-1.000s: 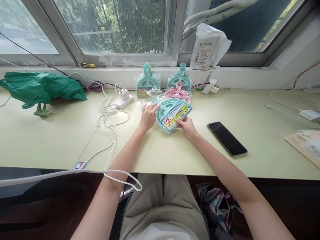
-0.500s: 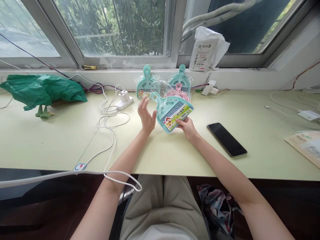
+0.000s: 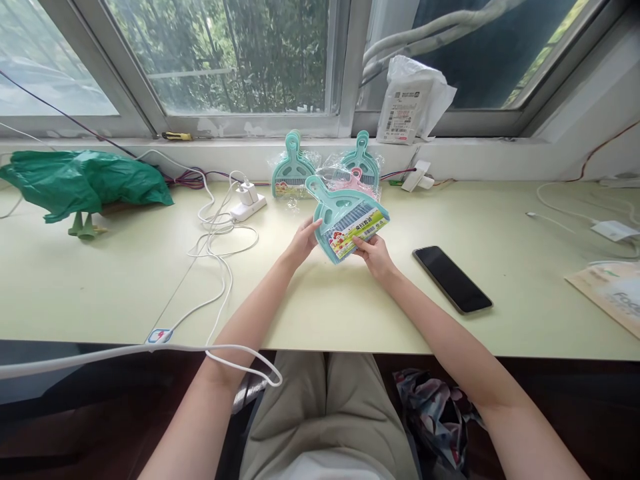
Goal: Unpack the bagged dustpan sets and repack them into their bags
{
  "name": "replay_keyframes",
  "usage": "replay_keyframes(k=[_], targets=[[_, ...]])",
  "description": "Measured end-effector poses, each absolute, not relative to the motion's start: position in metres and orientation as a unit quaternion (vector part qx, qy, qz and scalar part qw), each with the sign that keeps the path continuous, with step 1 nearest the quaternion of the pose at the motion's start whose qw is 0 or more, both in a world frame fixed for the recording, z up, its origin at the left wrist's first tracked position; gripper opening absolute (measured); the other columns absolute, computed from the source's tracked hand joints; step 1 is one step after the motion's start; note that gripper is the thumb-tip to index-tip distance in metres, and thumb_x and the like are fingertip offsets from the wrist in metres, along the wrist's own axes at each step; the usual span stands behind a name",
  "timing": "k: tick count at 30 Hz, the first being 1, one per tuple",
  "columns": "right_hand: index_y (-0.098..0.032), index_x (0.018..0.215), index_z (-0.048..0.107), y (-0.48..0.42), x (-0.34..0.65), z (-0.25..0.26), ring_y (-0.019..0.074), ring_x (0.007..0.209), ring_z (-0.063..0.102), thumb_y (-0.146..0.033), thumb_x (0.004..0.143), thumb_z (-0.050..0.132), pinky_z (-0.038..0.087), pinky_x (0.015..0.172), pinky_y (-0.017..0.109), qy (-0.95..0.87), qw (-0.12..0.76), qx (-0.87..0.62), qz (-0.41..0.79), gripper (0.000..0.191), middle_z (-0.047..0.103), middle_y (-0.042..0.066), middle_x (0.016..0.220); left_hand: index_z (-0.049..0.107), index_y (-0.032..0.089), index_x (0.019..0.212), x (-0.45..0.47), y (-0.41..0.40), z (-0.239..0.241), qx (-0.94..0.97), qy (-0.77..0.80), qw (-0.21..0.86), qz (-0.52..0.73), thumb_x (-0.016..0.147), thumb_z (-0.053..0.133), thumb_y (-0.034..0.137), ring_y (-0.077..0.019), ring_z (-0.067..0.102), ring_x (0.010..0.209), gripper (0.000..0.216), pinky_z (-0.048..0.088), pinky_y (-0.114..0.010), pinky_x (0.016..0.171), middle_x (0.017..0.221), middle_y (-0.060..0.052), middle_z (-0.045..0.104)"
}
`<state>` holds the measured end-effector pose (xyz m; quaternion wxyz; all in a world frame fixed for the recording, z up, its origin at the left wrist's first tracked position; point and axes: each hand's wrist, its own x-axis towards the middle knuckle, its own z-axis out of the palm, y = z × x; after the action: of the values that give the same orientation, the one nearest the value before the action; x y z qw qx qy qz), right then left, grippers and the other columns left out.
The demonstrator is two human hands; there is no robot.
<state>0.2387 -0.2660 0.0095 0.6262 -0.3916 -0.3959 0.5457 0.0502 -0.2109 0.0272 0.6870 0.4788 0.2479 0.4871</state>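
Observation:
Between my two hands a teal dustpan and brush set (image 3: 345, 212) with a printed label is held tilted above the table, its handle pointing up and left. My right hand (image 3: 375, 257) grips its lower right edge, thumb over the label. On the left side my left hand (image 3: 304, 241) closes on the pan's edge, its fingers partly hidden behind it. Just beyond, a wrapped teal dustpan set (image 3: 290, 167) leans on the wall at the left. Another teal set (image 3: 363, 157) leans at the right, with a pink one (image 3: 355, 179) before it, partly covered.
A black phone (image 3: 453, 280) lies right of my right arm. White cables (image 3: 220, 257) and a power strip (image 3: 249, 208) spread to the left, one cable looping over my left forearm. A green plastic bag (image 3: 85, 180) sits far left, a paper packet (image 3: 607, 290) far right.
My left hand has moved right from open beside the dustpan set and taken hold of its left edge. The right hand keeps its grip.

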Motion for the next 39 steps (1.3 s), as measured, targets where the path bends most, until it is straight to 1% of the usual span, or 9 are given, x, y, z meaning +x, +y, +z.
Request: replay_keyframes(k=[4, 10, 15, 17, 23, 28, 31, 35, 39], targets=[[-0.018, 0.094, 0.067, -0.263, 0.241, 0.007, 0.0224, 0.094, 0.07, -0.035, 0.059, 0.086, 0.06, 0.085, 0.04, -0.382, 0.632, -0.395, 0.547, 0.043, 0.073, 0.006, 0.107, 0.065, 0.021, 0.11, 0.051, -0.214, 0.025, 0.474, 0.247, 0.701, 0.472, 0.08, 0.068, 0.038, -0.0185, 0.067, 0.094, 0.035, 0.05, -0.028, 0.081, 0.103, -0.003, 0.072], [-0.017, 0.092, 0.068, -0.262, 0.242, 0.006, 0.0228, 0.095, 0.07, -0.034, 0.06, 0.086, 0.059, 0.089, 0.041, -0.383, 0.62, -0.401, 0.555, 0.041, 0.073, 0.007, 0.106, 0.065, 0.019, 0.107, 0.054, -0.214, 0.024, 0.444, 0.254, 0.722, 0.465, 0.083, 0.064, 0.036, -0.0209, 0.067, 0.099, 0.03, 0.05, -0.034, 0.09, 0.101, -0.003, 0.073], [-0.016, 0.091, 0.068, -0.26, 0.245, 0.007, 0.0226, 0.096, 0.07, -0.028, 0.062, 0.085, 0.057, 0.093, 0.042, -0.367, 0.619, -0.422, 0.551, 0.036, 0.074, 0.007, 0.103, 0.055, 0.025, 0.127, 0.063, -0.221, 0.022, 0.437, 0.238, 0.739, 0.454, 0.082, 0.064, 0.035, -0.0203, 0.067, 0.102, 0.047, 0.048, -0.037, 0.098, 0.108, -0.001, 0.072], [-0.016, 0.089, 0.068, -0.26, 0.246, 0.008, 0.0227, 0.096, 0.07, -0.025, 0.062, 0.085, 0.057, 0.094, 0.043, -0.363, 0.615, -0.426, 0.556, 0.033, 0.074, 0.006, 0.101, 0.052, 0.026, 0.131, 0.066, -0.222, 0.02, 0.431, 0.238, 0.738, 0.462, 0.081, 0.066, 0.034, -0.0202, 0.067, 0.103, 0.053, 0.047, -0.038, 0.101, 0.11, -0.001, 0.071], [-0.018, 0.087, 0.067, -0.264, 0.244, 0.014, 0.0227, 0.095, 0.071, -0.025, 0.063, 0.084, 0.057, 0.094, 0.043, -0.353, 0.626, -0.404, 0.566, 0.03, 0.075, 0.004, 0.099, 0.057, 0.023, 0.125, 0.066, -0.224, 0.022, 0.459, 0.251, 0.727, 0.444, 0.078, 0.07, 0.037, -0.0232, 0.065, 0.108, 0.051, 0.047, -0.04, 0.1, 0.114, -0.005, 0.07], [-0.018, 0.087, 0.066, -0.265, 0.243, 0.017, 0.0235, 0.101, 0.069, -0.025, 0.065, 0.082, 0.056, 0.094, 0.042, -0.349, 0.651, -0.397, 0.544, 0.028, 0.074, 0.005, 0.101, 0.052, 0.027, 0.129, 0.07, -0.233, 0.023, 0.507, 0.259, 0.727, 0.385, 0.074, 0.074, 0.038, -0.0243, 0.06, 0.116, 0.06, 0.048, -0.041, 0.099, 0.13, -0.006, 0.062], [-0.019, 0.09, 0.065, -0.264, 0.244, 0.017, 0.024, 0.102, 0.069, -0.025, 0.066, 0.081, 0.057, 0.094, 0.042, -0.347, 0.664, -0.393, 0.534, 0.03, 0.074, 0.005, 0.102, 0.052, 0.029, 0.127, 0.075, -0.236, 0.018, 0.522, 0.267, 0.723, 0.365, 0.074, 0.075, 0.038, -0.0232, 0.055, 0.124, 0.059, 0.046, -0.039, 0.102, 0.138, -0.005, 0.056], [-0.02, 0.094, 0.065, -0.263, 0.246, 0.015, 0.0243, 0.103, 0.069, -0.025, 0.067, 0.08, 0.057, 0.094, 0.042, -0.355, 0.661, -0.39, 0.535, 0.032, 0.074, 0.005, 0.101, 0.056, 0.026, 0.122, 0.081, -0.237, 0.015, 0.508, 0.269, 0.721, 0.387, 0.074, 0.074, 0.041, -0.0239, 0.054, 0.125, 0.053, 0.044, -0.039, 0.103, 0.136, -0.005, 0.057], [-0.019, 0.09, 0.065, -0.262, 0.247, 0.013, 0.0233, 0.101, 0.07, -0.024, 0.066, 0.081, 0.058, 0.093, 0.041, -0.357, 0.649, -0.39, 0.546, 0.03, 0.074, 0.004, 0.101, 0.058, 0.021, 0.115, 0.082, -0.233, 0.015, 0.485, 0.281, 0.715, 0.417, 0.07, 0.076, 0.041, -0.025, 0.06, 0.116, 0.052, 0.046, -0.041, 0.1, 0.127, -0.008, 0.063]])
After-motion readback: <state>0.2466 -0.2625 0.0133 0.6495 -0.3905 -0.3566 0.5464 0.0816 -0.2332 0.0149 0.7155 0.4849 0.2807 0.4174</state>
